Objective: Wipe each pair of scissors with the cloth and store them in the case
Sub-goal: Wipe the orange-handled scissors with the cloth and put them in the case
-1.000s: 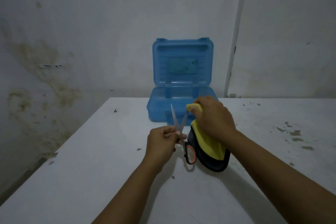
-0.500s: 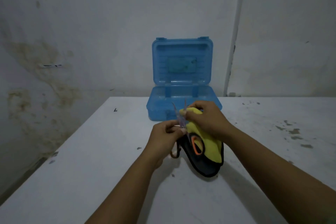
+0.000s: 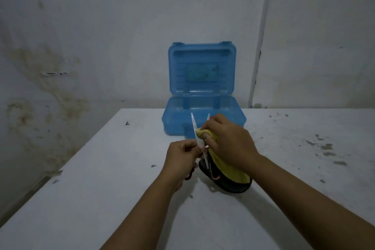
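A pair of scissors (image 3: pixel 195 128) with black and orange handles is held upright over the table, blades spread apart and pointing up. My left hand (image 3: pixel 180 156) grips it near the pivot. My right hand (image 3: pixel 229 142) holds a yellow and black cloth (image 3: pixel 229 176) and presses it between the blades, against the right blade. The cloth's lower end hangs down onto the table. Behind the hands stands the blue plastic case (image 3: pixel 203 115), its lid open and upright. I cannot see into the case's bottom half.
The white table (image 3: pixel 101 189) carries dark paint chips and stains, mostly at the right. Its left edge drops off to a dark floor. The case stands at the table's far edge against a stained wall (image 3: pixel 60 46).
The scissors' blades have spread wider. My right hand drew the cloth down to the pivot, then back up between the blades. My left hand has kept its grip.
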